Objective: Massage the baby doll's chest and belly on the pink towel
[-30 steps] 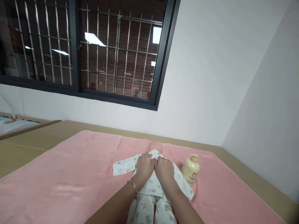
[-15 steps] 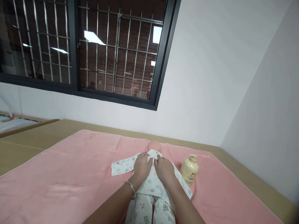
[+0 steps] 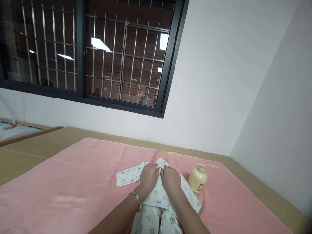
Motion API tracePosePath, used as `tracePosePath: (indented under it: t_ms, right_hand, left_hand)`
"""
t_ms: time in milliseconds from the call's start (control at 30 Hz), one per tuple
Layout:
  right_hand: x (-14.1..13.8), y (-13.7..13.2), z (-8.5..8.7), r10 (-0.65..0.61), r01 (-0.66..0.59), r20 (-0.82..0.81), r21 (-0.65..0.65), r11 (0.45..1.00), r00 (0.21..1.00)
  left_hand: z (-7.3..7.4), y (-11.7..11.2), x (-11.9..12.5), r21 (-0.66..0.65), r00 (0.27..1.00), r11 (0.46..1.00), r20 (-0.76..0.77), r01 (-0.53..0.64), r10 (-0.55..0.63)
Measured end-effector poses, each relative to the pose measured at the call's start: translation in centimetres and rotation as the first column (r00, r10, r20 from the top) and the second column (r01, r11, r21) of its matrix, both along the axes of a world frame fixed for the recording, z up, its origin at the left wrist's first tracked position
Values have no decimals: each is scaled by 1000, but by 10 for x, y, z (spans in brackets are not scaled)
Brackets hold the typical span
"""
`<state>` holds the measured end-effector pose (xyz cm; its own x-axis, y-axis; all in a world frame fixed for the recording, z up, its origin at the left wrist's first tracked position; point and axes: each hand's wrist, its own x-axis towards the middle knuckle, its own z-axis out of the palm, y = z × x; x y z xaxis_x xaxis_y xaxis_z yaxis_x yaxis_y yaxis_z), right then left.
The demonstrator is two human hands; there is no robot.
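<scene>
A baby doll [image 3: 161, 156] lies on its back, dressed in a white printed shirt [image 3: 157, 195] and matching trousers [image 3: 149, 221]. One long sleeve stretches out to the left; the other angles down to the right. On the upper chest, just below the neck, my left hand [image 3: 149, 177] has its fingers closed on the shirt front. Beside it my right hand [image 3: 171, 179] pinches the same cloth, the two thumbs almost meeting. What the fingertips grip exactly is partly hidden. A silver bangle [image 3: 136, 199] circles my left wrist.
A cream pump-type bottle [image 3: 198, 181] stands close to the right sleeve. Under the doll a pink mat [image 3: 80, 182] covers much of the tan surface [image 3: 26, 162]. Behind are a white wall [image 3: 207, 81] and a dark-framed barred window [image 3: 122, 61].
My hands have drawn slightly closer together over the shirt front. The whole view has shifted a little. The doll and the bottle keep their places.
</scene>
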<state>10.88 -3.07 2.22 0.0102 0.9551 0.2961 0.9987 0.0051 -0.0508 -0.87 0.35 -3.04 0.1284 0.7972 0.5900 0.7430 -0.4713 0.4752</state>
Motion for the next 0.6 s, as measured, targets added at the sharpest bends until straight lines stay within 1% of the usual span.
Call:
tracePosePath:
  t_ms: [67,167,233,367,433,600]
  right_hand:
    - [-9,-7,1,-76,74,34,38,997,997]
    - [-10,-7,-1,-76,75,19,60,995,997]
    - [-4,-2,-3,-49,50,-15,47,998,999]
    - [12,12,-11,40,-39,-122,11,999,992]
    - [17,16,-14,56,-56,-154,7,998,986]
    - [14,13,-13,54,-53,-135,12,999,989]
  left_hand:
    - [2,-6,2,-1,997,997,-29,-72,72]
    - [2,-10,2,-28,989,990,-56,-136,134]
    - [1,-7,1,-42,990,990,-50,-134,132]
    - [-5,3,0,-69,995,993,-41,-97,94]
    - [-8,7,-1,-88,995,992,-40,-95,92]
    - [-11,10,-1,-110,997,991,-21,-79,78]
